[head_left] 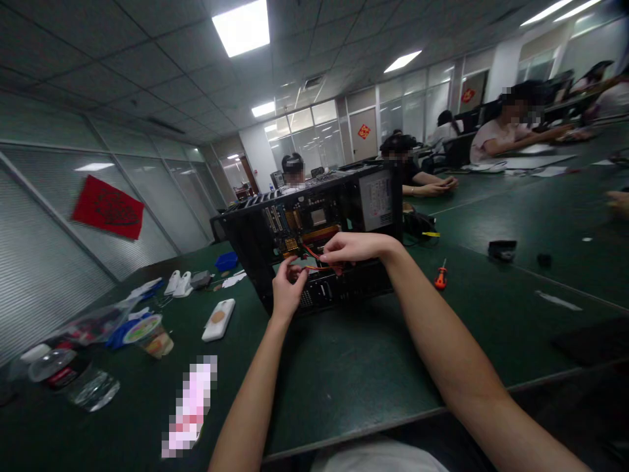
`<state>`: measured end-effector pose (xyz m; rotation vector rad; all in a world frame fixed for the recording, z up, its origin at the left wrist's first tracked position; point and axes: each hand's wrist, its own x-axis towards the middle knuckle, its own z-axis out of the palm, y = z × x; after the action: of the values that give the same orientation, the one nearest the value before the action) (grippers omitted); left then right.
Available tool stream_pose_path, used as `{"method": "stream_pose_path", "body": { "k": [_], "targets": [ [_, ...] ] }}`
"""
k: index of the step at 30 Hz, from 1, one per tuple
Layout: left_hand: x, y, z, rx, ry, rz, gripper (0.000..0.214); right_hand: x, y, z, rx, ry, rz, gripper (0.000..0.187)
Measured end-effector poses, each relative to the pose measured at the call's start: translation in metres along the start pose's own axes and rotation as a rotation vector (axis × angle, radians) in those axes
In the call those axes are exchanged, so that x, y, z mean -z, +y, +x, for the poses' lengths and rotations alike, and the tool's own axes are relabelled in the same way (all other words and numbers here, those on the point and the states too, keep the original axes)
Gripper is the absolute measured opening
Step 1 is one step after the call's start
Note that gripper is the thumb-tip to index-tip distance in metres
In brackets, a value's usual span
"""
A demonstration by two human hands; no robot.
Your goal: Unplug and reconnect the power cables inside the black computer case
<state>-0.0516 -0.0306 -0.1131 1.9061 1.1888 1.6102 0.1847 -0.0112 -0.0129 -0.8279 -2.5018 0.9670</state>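
A wide, shared office workroom. A tiled drop ceiling carries flat light panels. Glass partitions with blinds line the left and far walls, and red paper decorations hang on them. Long green tables run through the room. People sit working at the far right ones, and an open computer case stands on the near one.

Nothing legible at this res. White label on the computer case: print too small to read. Red paper sign on L wall: dark pattern, chars unclear. Red diamond signs on far doors: too small. Cup lid print: unreadable.
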Motion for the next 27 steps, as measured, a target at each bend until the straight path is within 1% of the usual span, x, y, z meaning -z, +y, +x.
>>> {"method": "stream_pose_path", "body": {
  "k": [3,5,7,10,12,14,16,19,21,24,27],
  "targets": [
    [-0.006,0.005,0.018,0.065,0.015,-0.113,0.049,-0.001,0.002,-0.002,-0.026,-0.035,0.037,0.050],
    [-0.012,0.011,0.030,0.058,0.027,-0.115,0.051,-0.003,0.005,0.002,-0.018,0.007,0.078,0.049],
    [-0.017,0.019,0.041,0.013,0.035,-0.086,0.047,-0.006,0.009,0.011,0.006,0.117,0.139,0.045],
    [-0.021,0.031,0.051,-0.087,0.053,0.003,0.031,-0.012,0.013,0.030,0.024,0.320,0.266,0.035],
    [-0.018,0.038,0.055,-0.147,0.065,0.069,0.028,-0.015,0.013,0.039,0.006,0.436,0.363,0.027],
    [-0.010,0.042,0.057,-0.194,0.079,0.136,0.039,-0.016,0.010,0.041,-0.023,0.517,0.451,0.020],
    [0.000,0.044,0.059,-0.230,0.101,0.219,0.051,-0.016,0.004,0.038,-0.022,0.554,0.505,0.013],
    [0.012,0.047,0.059,-0.298,0.108,0.352,0.053,-0.016,-0.004,0.032,0.030,0.577,0.552,0.004],
    [0.014,0.051,0.058,-0.362,0.104,0.407,0.052,-0.017,-0.007,0.031,0.055,0.565,0.567,0.010],
    [0.010,0.058,0.055,-0.424,0.111,0.438,0.050,-0.019,-0.009,0.031,0.076,0.511,0.538,0.024],
    [0.006,0.062,0.052,-0.448,0.109,0.465,0.046,-0.022,-0.009,0.033,0.080,0.543,0.454,0.033]
  ]
}}
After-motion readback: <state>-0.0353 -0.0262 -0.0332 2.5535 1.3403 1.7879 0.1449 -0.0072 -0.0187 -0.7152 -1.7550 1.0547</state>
